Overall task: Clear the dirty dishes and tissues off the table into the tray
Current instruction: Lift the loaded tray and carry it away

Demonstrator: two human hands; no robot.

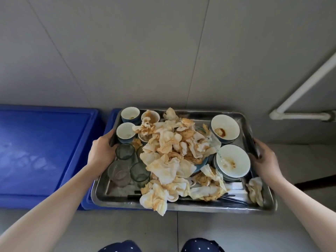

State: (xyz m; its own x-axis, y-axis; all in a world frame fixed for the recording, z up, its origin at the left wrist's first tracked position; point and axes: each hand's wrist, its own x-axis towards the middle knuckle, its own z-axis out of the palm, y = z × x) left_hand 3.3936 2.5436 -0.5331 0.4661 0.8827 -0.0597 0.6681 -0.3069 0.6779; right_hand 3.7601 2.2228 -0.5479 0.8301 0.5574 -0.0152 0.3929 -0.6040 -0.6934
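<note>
The clearing looks almost finished: the steel tray already carries the stained tissues heaped in its middle, bowls on its right side, cups and glasses on its left side. The left hand grasps the tray's left rim and the right hand grasps its right rim. No table is in view, so what is left there I cannot tell; one tissue hangs over the front rim

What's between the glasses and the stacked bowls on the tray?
A heap of stained tissues fills that stretch of the tray, as the head view shows.
</note>
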